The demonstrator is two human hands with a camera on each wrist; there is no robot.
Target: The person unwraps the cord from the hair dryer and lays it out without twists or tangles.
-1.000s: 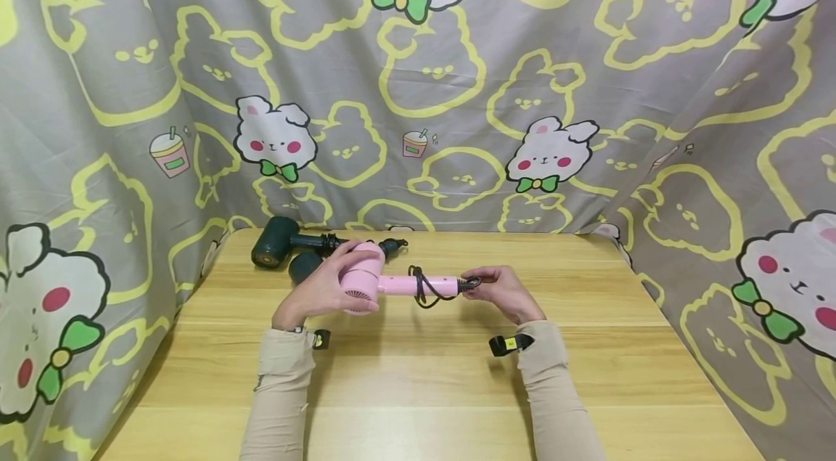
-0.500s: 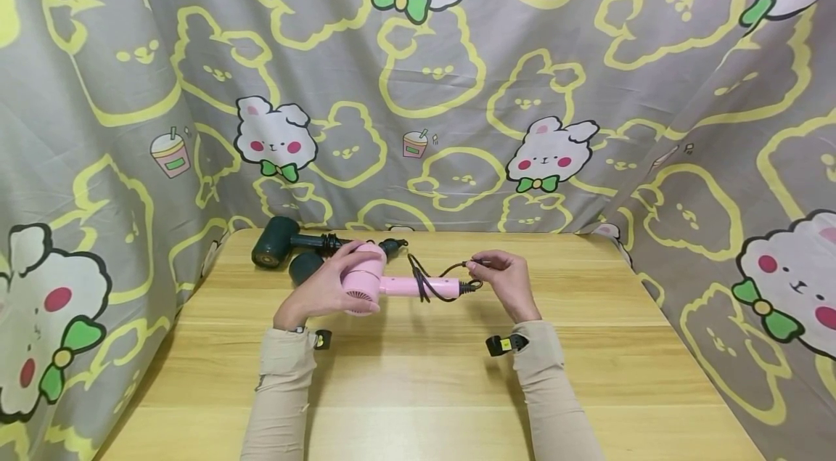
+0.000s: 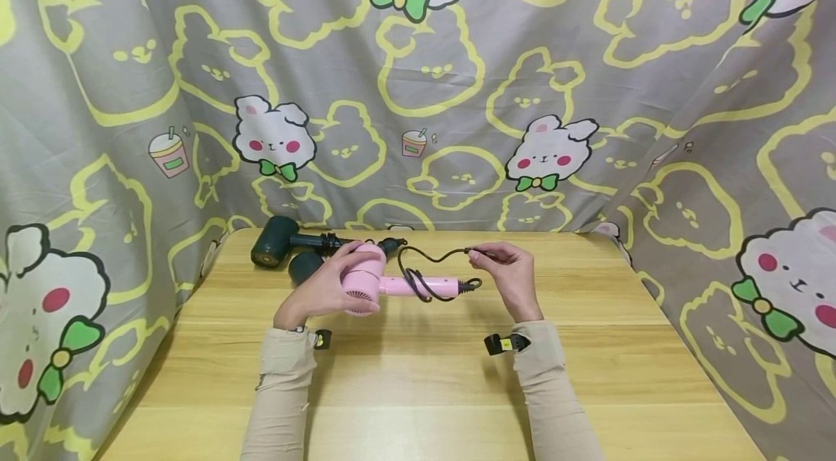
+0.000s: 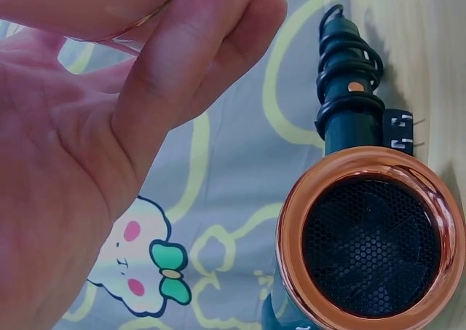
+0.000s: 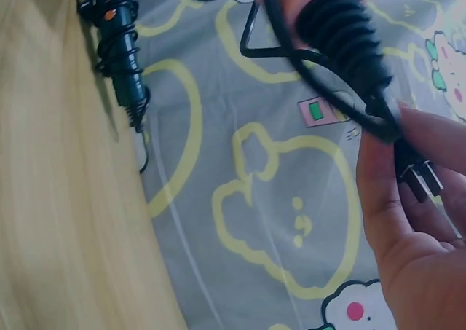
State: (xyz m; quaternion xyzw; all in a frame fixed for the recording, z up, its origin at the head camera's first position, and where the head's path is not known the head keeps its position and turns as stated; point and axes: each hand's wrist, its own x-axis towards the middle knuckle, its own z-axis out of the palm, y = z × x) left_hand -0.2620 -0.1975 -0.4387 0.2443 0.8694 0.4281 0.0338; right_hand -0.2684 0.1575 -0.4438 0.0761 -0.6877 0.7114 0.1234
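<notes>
A pink hair dryer (image 3: 363, 274) is held over the table, its handle (image 3: 421, 287) pointing right. My left hand (image 3: 316, 295) grips the dryer's head, thumb in front and fingers over the top. Loose loops of black power cord (image 3: 434, 260) go round the handle. My right hand (image 3: 517, 283) pinches the cord's end, right of the handle. In the right wrist view the plug (image 5: 416, 171) with its metal prongs shows between thumb and fingers. The dryer's ribbed cord sleeve (image 5: 346, 38) is close by in that view.
Behind the left hand, a dark green hair dryer (image 3: 274, 243) lies on the wooden table (image 3: 418, 388). A second dark green head (image 3: 304, 268) is partly hidden by that hand. Copper rims one green dryer (image 4: 291, 235), cord wrapped on its handle. Patterned curtain (image 3: 451, 83) surrounds the table.
My right hand has moved from the handle's end up and slightly right, drawing the plug end of the cord away and loosening the loops. The left hand and dryer stay nearly still.
</notes>
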